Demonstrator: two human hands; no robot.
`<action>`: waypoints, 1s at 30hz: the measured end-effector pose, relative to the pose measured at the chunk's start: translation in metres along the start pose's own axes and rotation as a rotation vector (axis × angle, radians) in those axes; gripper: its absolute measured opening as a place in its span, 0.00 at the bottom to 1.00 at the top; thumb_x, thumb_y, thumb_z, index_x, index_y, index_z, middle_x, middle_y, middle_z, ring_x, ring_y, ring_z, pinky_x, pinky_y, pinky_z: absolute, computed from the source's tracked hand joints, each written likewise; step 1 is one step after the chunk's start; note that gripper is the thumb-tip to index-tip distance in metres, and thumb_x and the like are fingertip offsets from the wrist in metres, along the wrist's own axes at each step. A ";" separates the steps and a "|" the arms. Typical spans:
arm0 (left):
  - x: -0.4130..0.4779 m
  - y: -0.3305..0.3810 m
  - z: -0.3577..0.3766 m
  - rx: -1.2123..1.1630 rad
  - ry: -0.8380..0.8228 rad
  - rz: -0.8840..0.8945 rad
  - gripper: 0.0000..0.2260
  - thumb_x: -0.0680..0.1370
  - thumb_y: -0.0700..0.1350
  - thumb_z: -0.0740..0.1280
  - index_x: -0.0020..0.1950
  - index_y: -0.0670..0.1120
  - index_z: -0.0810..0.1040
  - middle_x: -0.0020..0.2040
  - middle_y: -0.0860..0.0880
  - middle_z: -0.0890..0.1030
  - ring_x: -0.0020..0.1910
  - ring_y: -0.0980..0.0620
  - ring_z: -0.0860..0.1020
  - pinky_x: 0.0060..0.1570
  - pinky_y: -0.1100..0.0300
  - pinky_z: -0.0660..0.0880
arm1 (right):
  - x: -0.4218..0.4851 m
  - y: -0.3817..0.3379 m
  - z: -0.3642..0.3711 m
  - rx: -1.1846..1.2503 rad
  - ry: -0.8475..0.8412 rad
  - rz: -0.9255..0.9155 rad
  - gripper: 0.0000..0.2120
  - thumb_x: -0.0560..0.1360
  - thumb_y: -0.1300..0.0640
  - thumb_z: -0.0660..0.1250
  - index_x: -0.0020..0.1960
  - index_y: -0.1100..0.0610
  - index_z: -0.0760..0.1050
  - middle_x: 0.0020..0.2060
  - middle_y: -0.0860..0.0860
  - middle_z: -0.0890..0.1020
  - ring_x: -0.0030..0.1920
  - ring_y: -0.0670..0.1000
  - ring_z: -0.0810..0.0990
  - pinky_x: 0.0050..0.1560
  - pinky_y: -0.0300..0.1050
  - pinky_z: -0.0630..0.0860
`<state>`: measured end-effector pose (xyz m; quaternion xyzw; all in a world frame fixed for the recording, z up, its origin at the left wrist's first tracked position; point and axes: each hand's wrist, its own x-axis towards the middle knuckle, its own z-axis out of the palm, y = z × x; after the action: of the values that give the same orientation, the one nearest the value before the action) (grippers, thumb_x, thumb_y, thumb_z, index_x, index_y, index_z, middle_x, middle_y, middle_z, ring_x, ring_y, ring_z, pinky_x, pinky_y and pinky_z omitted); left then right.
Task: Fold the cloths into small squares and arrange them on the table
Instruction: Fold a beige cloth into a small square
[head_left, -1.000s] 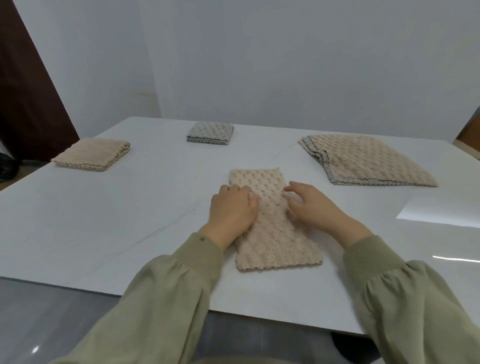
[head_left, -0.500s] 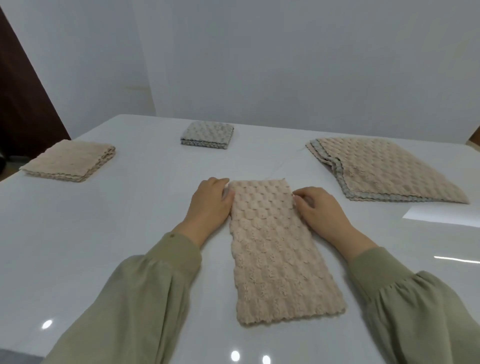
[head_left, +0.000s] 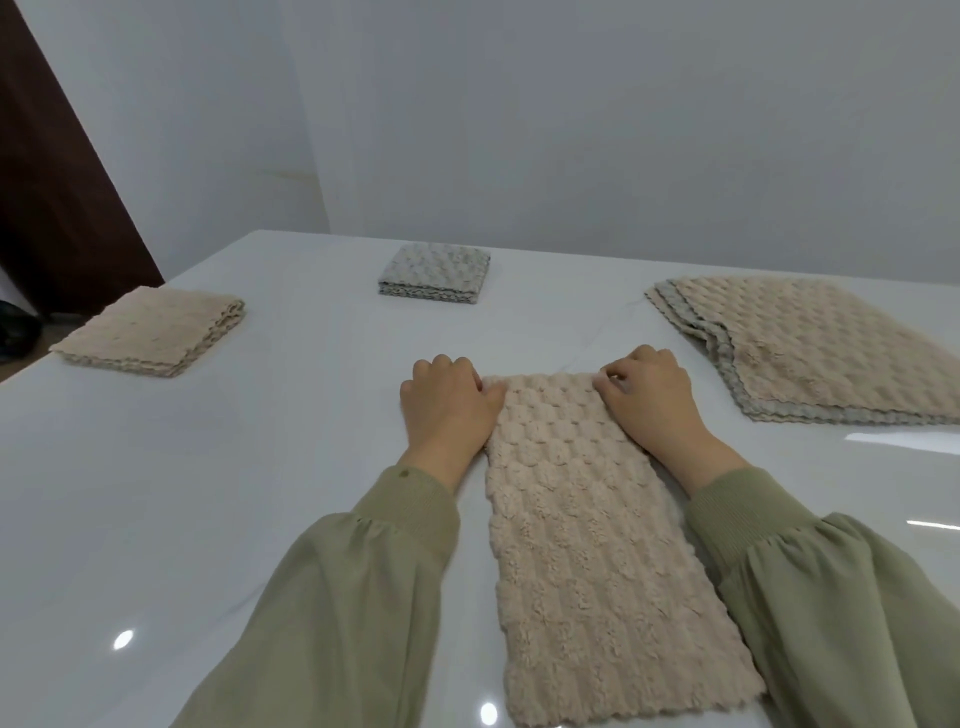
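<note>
Gripping cloth (head_left: 587, 545): left hand (head_left: 449, 410), right hand (head_left: 649, 400), fingertips hidden.

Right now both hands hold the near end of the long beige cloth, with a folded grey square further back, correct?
Not quite: the head view shows the left hand and right hand holding the far end of the long beige cloth, not the near one. The folded grey square does lie further back.
</note>
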<state>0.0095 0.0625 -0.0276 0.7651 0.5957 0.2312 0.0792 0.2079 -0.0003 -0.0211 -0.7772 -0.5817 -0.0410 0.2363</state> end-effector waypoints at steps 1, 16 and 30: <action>0.000 0.000 0.000 0.002 -0.007 0.003 0.14 0.77 0.58 0.60 0.47 0.49 0.77 0.49 0.51 0.76 0.54 0.48 0.70 0.51 0.53 0.66 | 0.001 0.000 0.000 -0.004 -0.009 -0.010 0.13 0.78 0.51 0.61 0.52 0.56 0.81 0.50 0.54 0.77 0.52 0.56 0.70 0.50 0.48 0.66; -0.011 0.006 -0.016 -0.600 -0.079 -0.009 0.06 0.78 0.47 0.65 0.43 0.48 0.70 0.34 0.53 0.75 0.33 0.54 0.71 0.37 0.59 0.69 | -0.002 -0.008 -0.005 0.156 -0.069 0.061 0.04 0.78 0.55 0.62 0.49 0.55 0.72 0.50 0.53 0.75 0.55 0.56 0.70 0.53 0.48 0.66; -0.011 0.008 -0.021 -0.650 -0.029 -0.034 0.01 0.73 0.42 0.72 0.43 0.47 0.83 0.37 0.56 0.79 0.40 0.56 0.77 0.40 0.68 0.70 | 0.003 -0.017 -0.033 0.326 -0.230 0.132 0.03 0.71 0.61 0.71 0.39 0.59 0.78 0.26 0.46 0.70 0.28 0.43 0.67 0.29 0.37 0.61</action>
<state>0.0050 0.0469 -0.0088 0.6930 0.5023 0.3969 0.3317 0.2001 -0.0074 0.0143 -0.7646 -0.5517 0.1581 0.2932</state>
